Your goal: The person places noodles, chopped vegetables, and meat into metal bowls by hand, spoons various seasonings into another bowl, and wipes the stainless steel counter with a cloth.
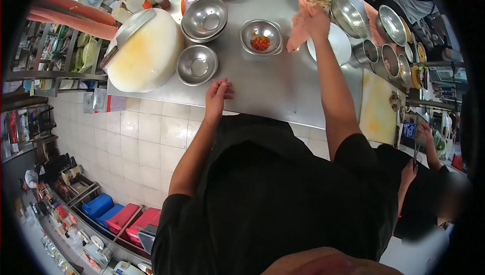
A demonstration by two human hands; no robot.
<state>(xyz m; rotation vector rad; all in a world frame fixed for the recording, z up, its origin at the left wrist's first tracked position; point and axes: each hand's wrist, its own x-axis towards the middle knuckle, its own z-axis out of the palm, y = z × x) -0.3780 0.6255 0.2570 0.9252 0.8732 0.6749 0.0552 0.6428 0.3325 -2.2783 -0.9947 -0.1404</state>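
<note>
Stainless worktop (262,83) spans the kitchen. Beside the white plate (340,47), the pink cloth (297,30) meets the right hand (317,22), its fingertips hidden, grip unclear; the left hand's (218,93) fingers curl loosely, slightly apart. Probably light and limp, the cloth suits a bunched-fold hold.

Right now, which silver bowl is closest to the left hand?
The lone silver bowl between the bowl stack and the left hand; every other one sits farther off.
</note>
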